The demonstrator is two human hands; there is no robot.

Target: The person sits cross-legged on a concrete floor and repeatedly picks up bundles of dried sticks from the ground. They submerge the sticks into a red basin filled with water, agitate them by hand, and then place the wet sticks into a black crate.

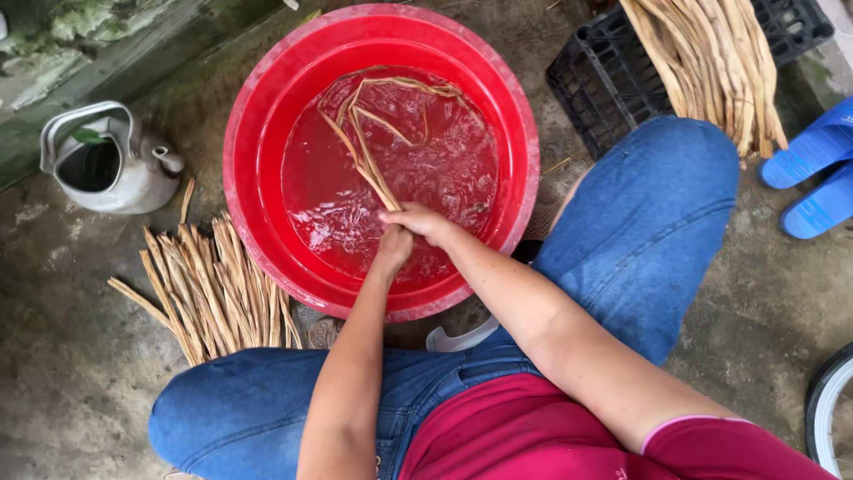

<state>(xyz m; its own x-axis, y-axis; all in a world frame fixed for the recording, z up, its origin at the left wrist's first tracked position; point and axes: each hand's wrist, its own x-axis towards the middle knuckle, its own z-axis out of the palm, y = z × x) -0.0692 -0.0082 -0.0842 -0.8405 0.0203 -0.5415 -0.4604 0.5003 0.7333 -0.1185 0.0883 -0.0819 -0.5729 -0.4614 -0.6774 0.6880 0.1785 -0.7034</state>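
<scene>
A big red plastic basin point(258, 116) full of water stands on the concrete ground in front of me. Both my hands meet over its near side. My right hand point(419, 222) grips the near ends of a few long tan plant strips point(364, 160) that loop out across the water. My left hand point(394, 249) is closed just below it, touching the same strips, its fingers partly in the water and hidden.
A pile of dry tan strips point(213, 293) lies left of the basin. A metal kettle point(111, 164) stands at far left. A bundle of strips point(711, 62) rests on a black plastic crate point(595, 80) at top right, blue sandals point(813, 169) beside it.
</scene>
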